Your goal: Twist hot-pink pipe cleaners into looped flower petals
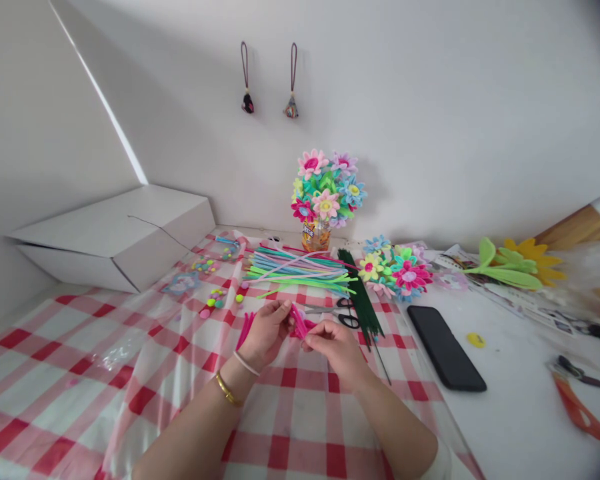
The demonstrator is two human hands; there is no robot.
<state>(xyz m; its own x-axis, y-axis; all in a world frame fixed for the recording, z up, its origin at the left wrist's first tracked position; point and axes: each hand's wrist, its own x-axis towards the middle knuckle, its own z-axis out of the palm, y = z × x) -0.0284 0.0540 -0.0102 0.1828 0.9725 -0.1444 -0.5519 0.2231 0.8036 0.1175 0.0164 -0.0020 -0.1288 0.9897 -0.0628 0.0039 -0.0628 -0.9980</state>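
Note:
Between my two hands is a bent bundle of magenta pipe cleaners (300, 323), raised a little above the checked cloth. My left hand (270, 331) pinches its upper left end between thumb and fingers. At its lower right, my right hand (336, 347) grips it with thumb and forefinger. More magenta pipe cleaners (245, 328) lie just left of my left hand, partly hidden by it. Behind my hands are black-handled scissors (347, 313) and a pile of pastel and green pipe cleaners (300, 270). Dark green stems (367, 303) lie to the right of the scissors.
Small colored pom-poms (214, 300) lie at left, near a white box (125, 233). A pipe-cleaner bouquet (327, 190) stands by the wall; more fuzzy flowers (397, 270) lie to its right. A phone (445, 347) and orange-handled pliers (577, 403) rest on the white surface.

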